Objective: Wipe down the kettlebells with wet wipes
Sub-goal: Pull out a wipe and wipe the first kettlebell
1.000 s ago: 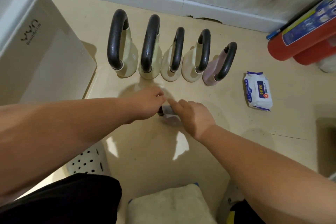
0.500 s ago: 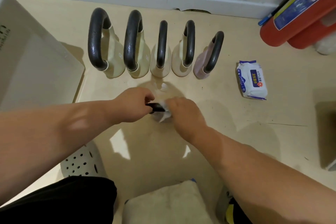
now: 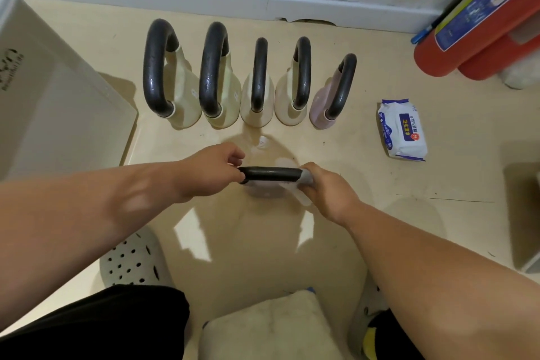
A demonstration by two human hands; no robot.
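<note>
A small pale lilac kettlebell [image 3: 267,191] with a black handle stands on the floor in front of me. My left hand [image 3: 210,174] grips the left end of that handle. My right hand [image 3: 327,190] is closed around the handle's right end with a white wet wipe [image 3: 304,184] pressed against it. Behind stands a row of several kettlebells: two large cream ones [image 3: 181,96] [image 3: 225,99], two smaller cream ones [image 3: 257,102] [image 3: 292,99] and a lilac one [image 3: 324,108]. The wet wipe pack [image 3: 401,130] lies at the right.
A white storage bin [image 3: 43,102] fills the left side. Red cylinders [image 3: 479,35] lean at the back right by the wall. A perforated white shoe [image 3: 131,263] and a beige cushion [image 3: 268,327] are near my knees.
My hands have moved apart along the handle. The right hand with the wipe slid from the middle to the right end, baring the black handle. The view shifted slightly.
</note>
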